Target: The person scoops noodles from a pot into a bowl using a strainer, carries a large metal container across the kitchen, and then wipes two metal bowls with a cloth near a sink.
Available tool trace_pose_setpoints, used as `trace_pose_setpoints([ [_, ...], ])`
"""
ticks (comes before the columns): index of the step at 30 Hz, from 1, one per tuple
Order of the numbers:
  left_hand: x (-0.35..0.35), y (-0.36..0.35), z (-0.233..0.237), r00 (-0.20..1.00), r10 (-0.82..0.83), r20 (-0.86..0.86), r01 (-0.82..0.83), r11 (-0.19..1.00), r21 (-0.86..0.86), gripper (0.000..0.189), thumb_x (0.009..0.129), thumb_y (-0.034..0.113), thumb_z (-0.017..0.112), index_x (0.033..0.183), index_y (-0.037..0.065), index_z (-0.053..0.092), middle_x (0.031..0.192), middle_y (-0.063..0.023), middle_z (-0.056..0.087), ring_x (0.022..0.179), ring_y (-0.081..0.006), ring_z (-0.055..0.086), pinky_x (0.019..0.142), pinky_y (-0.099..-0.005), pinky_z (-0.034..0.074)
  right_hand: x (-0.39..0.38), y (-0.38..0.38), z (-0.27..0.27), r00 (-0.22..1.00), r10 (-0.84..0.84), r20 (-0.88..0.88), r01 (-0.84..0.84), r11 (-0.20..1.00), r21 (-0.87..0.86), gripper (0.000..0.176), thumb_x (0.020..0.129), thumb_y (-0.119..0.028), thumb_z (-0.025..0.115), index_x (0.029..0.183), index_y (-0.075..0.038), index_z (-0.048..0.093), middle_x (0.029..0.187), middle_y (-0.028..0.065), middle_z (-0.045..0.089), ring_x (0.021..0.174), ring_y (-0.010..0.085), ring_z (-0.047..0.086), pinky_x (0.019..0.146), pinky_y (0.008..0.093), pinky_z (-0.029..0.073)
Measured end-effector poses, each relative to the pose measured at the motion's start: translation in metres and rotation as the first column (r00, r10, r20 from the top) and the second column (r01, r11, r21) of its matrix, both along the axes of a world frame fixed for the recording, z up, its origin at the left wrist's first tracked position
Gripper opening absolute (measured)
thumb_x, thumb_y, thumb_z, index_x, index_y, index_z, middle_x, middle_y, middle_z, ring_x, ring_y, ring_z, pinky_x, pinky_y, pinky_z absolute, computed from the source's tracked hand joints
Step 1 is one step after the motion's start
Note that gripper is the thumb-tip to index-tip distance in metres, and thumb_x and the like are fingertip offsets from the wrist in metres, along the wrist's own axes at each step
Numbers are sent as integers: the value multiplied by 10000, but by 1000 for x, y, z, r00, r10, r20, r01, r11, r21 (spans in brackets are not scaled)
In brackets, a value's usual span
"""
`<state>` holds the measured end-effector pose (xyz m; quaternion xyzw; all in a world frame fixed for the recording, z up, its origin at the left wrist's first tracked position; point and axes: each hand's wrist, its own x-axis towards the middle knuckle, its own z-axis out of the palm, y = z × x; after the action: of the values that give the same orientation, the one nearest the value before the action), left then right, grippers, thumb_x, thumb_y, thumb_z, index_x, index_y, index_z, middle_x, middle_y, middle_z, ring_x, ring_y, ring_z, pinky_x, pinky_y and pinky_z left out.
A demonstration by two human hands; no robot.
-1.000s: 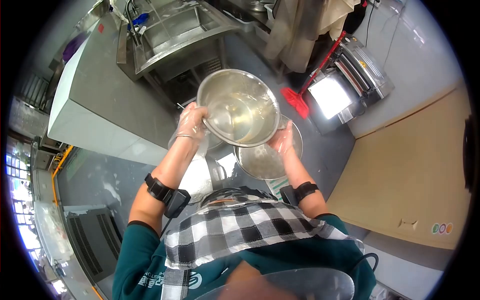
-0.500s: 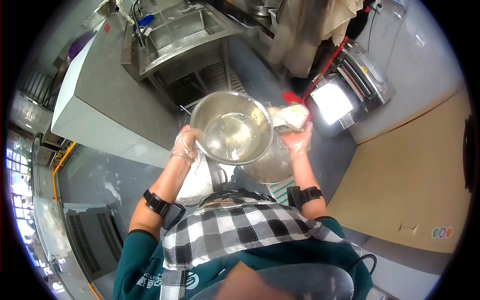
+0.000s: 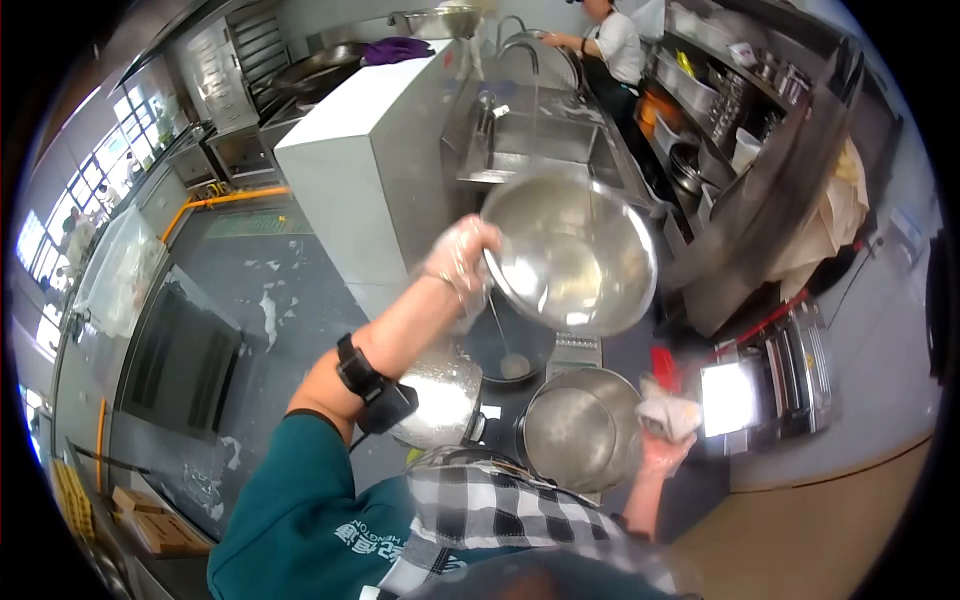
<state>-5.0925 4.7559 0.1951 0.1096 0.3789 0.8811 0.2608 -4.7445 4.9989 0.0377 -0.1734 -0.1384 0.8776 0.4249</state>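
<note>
My left hand [image 3: 462,262], in a clear plastic glove, grips the rim of a shiny metal bowl [image 3: 585,262]. The bowl hangs tilted in front of me, its inside facing my view. Low on the right, my right hand [image 3: 664,455], also gloved, is closed around a crumpled whitish cloth [image 3: 668,412]. Beside that hand stands a wide steel pot [image 3: 580,430]. A ladle [image 3: 512,362] rests in a dark round vessel [image 3: 535,340], partly hidden by the bowl.
Ahead is a metal sink [image 3: 545,145] with a tap [image 3: 525,50]. A co-worker [image 3: 612,50] stands at its far end. Shelves [image 3: 735,85] line the right. A white-topped counter block [image 3: 350,120] is left of the sink, and a red-handled tool [image 3: 765,328] lies right.
My left hand has carried the bowl forward and right, away from the pot. My right hand with the cloth has moved lower and right. The view has swung up and left.
</note>
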Motion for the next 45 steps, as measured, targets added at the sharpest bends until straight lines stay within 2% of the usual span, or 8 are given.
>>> trace_pose_setpoints([
  [8,-114,-57,131,925,338,-174,-322,940,110,128,586,-34,547,705,15,555,681,-73,564,616,-195,542,619,-306,472,51,-3,-70,989,-130,67,133,991,-33,778,718,-649,392,1287,-123,318,1312,139,307,1183,349,308,943,549,254],
  [9,-147,-68,130,814,382,-438,-440,897,-37,98,591,-16,549,684,15,551,669,-72,550,617,-192,536,601,-297,468,56,-6,-78,993,-115,-24,113,991,-67,804,716,-668,378,1295,-116,299,1316,152,296,1186,362,301,943,557,253],
  [19,-263,-130,126,810,579,87,-578,767,278,84,598,-54,487,578,27,481,643,-89,521,571,-227,521,559,-336,461,74,-27,-104,994,-105,21,107,979,-171,859,728,-714,292,1333,-110,207,1353,169,237,1224,371,256,963,567,231],
  [24,-288,-140,120,717,690,101,-697,711,87,36,697,29,538,731,23,547,727,-84,533,666,-235,514,635,-324,443,68,-34,-94,998,-59,15,61,963,-264,822,740,-706,236,1310,-115,278,1332,132,297,1217,340,289,975,548,215],
  [39,-242,-152,113,804,595,24,-574,763,299,98,760,145,580,765,65,524,642,-44,497,483,-168,467,529,-357,453,57,-48,-70,995,-98,31,103,930,-353,732,797,-637,217,1291,-106,316,1328,133,309,1214,340,294,988,520,217],
  [41,-209,-129,109,699,715,-22,-698,689,193,200,813,255,523,859,60,539,678,-51,515,448,-166,459,553,-418,463,51,-51,-65,994,-107,36,113,931,-348,711,806,-616,222,1289,-102,318,1328,133,310,1217,338,290,991,517,216],
  [44,-231,-114,76,345,458,-819,-891,434,-133,191,799,203,532,912,49,531,687,-82,542,567,-198,510,589,-348,454,43,-54,-61,995,-93,41,101,933,-344,669,821,-567,234,1283,-92,322,1323,139,316,1214,338,295,989,513,226],
  [45,-242,-103,71,-216,272,-938,-933,224,280,174,798,196,530,889,49,542,696,-92,546,603,-216,518,585,-341,450,43,-53,-60,997,-68,48,81,936,-343,648,827,-540,240,1281,-85,323,1318,144,321,1209,340,304,985,513,238],
])
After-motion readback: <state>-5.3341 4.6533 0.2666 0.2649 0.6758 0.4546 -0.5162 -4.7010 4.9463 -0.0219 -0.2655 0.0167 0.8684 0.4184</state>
